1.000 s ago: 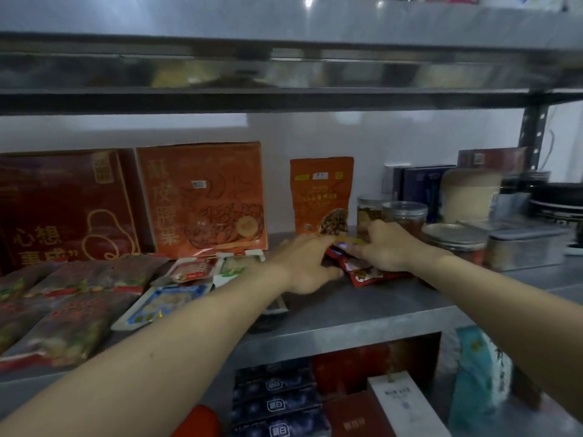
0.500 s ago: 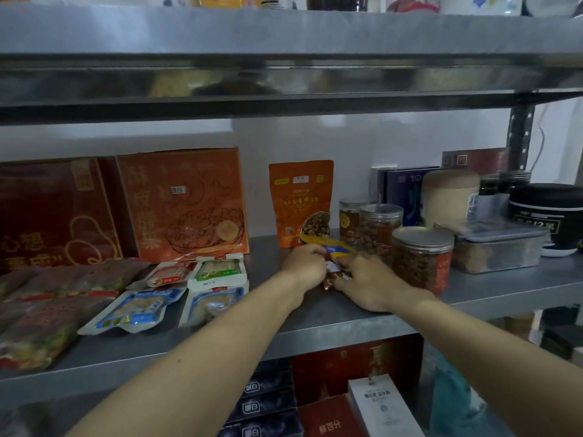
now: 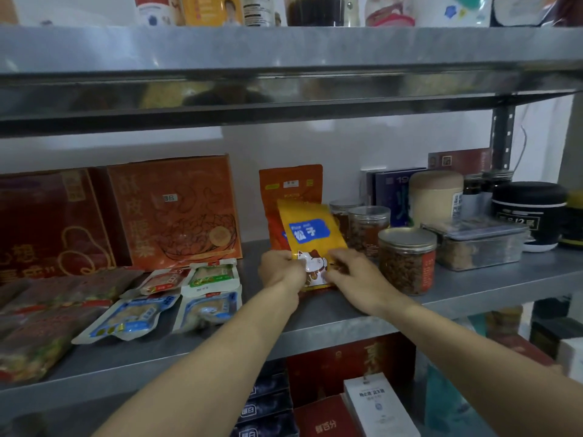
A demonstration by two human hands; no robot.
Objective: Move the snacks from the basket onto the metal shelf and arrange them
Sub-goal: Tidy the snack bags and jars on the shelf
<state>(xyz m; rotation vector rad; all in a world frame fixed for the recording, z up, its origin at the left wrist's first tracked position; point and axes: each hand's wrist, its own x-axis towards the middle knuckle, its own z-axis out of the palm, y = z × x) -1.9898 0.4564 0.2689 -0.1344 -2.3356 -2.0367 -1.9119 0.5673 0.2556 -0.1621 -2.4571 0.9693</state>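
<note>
A yellow snack bag (image 3: 310, 234) with a blue label and a cartoon cat stands tilted on the metal shelf (image 3: 315, 323), leaning toward an orange pouch (image 3: 285, 190) behind it. My left hand (image 3: 280, 269) grips the bag's lower left edge. Its lower right corner is pinched by my right hand (image 3: 350, 272). Flat blue, green and red snack packets (image 3: 208, 291) lie on the shelf to the left. No basket is in view.
Two large red-orange boxes (image 3: 173, 212) stand at the back left, dark flat packs (image 3: 47, 323) in front of them. Clear jars of nuts (image 3: 407, 263), a plastic container (image 3: 476, 244) and tubs crowd the right. A shelf above holds bottles; boxes sit below.
The yellow bag lay flat under my hands a second ago; both hands have raised it upright against the orange pouch. The view has shifted upward and to the right.
</note>
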